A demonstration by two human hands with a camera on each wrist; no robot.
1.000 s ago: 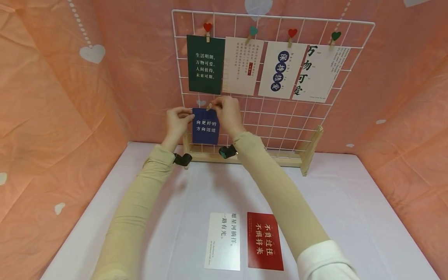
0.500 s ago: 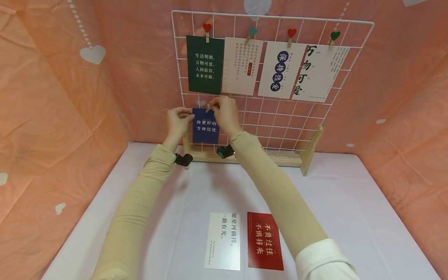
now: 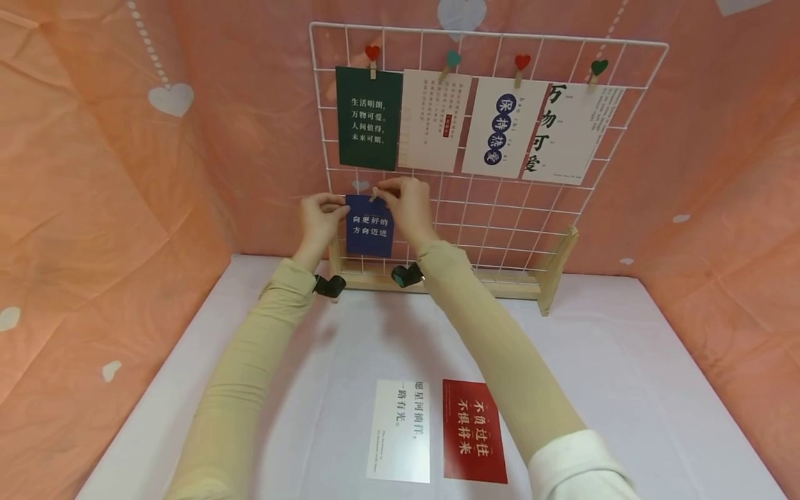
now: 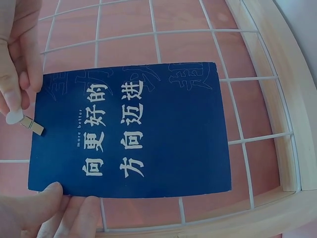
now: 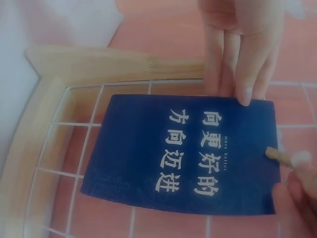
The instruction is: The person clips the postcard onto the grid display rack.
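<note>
Against the white wire grid rack (image 3: 489, 35), my left hand (image 3: 317, 217) pinches a blue card (image 4: 168, 134) with white characters by its left edge, thumb in front and fingers behind. A small wooden clothespin (image 4: 32, 126) with a white end sits over the card's top edge. My right hand (image 3: 409, 207) pinches the end of that clothespin between thumb and fingers. Both wrist views show its tip lying on the card's face. Whether it also grips a wire behind the card is hidden.
Above hang a green card (image 3: 369, 149), a cream card (image 3: 431, 125) and two white ones, each under a heart clothespin. A white card (image 3: 400, 430) and a red card (image 3: 475, 430) lie on the white table. Wooden feet (image 3: 553, 274) support the rack.
The head view has shifted very slightly. Both hands, the blue card and the clothespin keep nearly the same places.
</note>
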